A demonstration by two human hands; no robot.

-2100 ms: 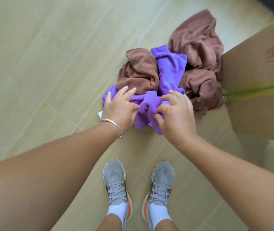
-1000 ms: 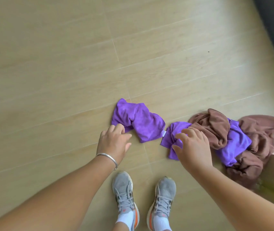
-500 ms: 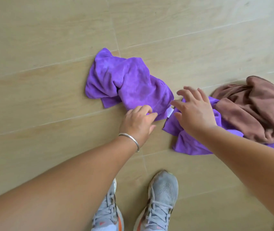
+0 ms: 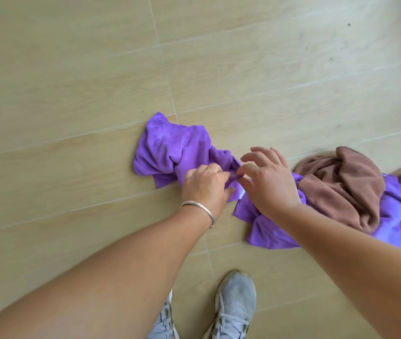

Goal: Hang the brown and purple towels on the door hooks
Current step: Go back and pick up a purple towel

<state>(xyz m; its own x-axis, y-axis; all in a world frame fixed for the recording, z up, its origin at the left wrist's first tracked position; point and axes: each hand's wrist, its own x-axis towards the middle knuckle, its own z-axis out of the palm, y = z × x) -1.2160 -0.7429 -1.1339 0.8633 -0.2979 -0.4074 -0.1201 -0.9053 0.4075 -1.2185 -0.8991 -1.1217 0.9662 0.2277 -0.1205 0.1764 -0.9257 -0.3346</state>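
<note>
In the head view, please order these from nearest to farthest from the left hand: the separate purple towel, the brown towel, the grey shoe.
1. Separate purple towel: gripped by the left hand.
2. Grey shoe: below, near the bottom edge.
3. Brown towel: far right, beyond the right hand.

Single head-worn view, looking steeply down, close over floor (image 4: pixel 72 94), hands (image 4: pixel 206 187) central

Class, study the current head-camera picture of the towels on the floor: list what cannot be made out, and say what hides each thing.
- Door hooks: none in the head view.
- Brown towel: cut off by the right edge.
- Purple towel under it: partly covered by the brown towel and the right forearm.
- Left hand fingertips: buried in the separate purple towel.
- Shoes: cut by the bottom edge.
</note>
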